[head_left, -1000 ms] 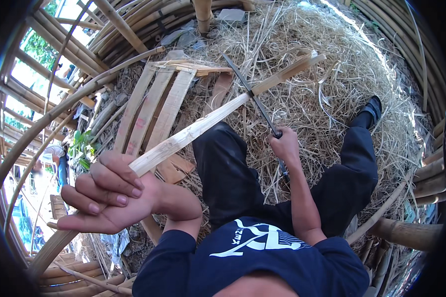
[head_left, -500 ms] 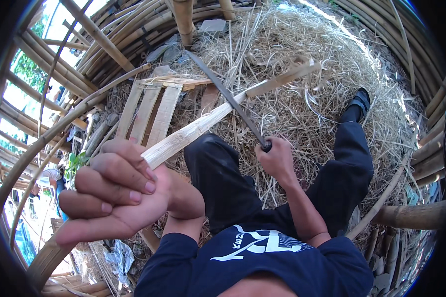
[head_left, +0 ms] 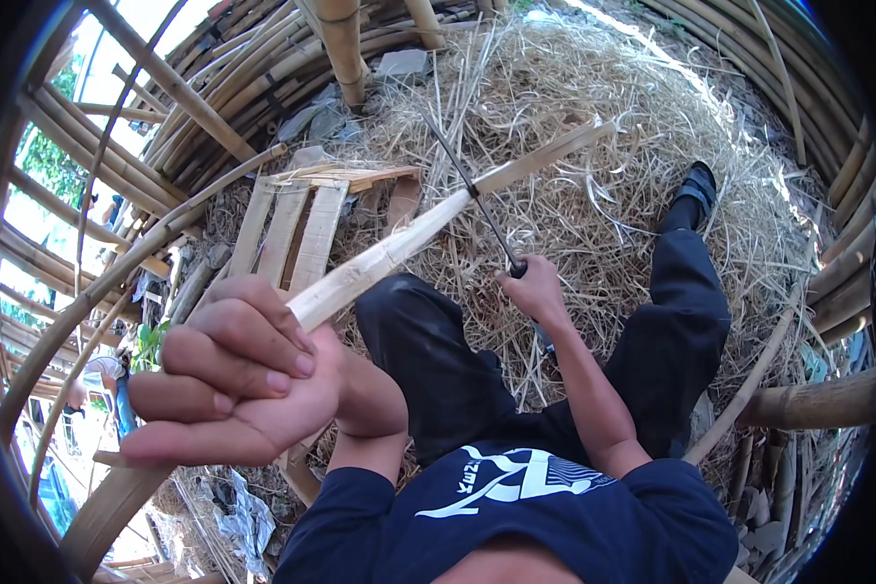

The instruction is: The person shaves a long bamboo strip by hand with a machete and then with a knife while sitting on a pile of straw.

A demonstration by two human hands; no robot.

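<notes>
Holding the long, narrow, dark metal blade point(head_left: 494, 223) at a shallow, steady angle would probably serve best, with fingers well clear of its edge. In the head view, the pale, flat wooden strip point(head_left: 380, 258) slants from near left to far right over the straw-coloured pile of shavings point(head_left: 642, 229), the blade crossing it. The left hand point(head_left: 248, 380) is palm up, its grip curled around the strip's near end; the right hand point(head_left: 533, 289), between the knees, has its grip closed on the blade's black handle.
</notes>
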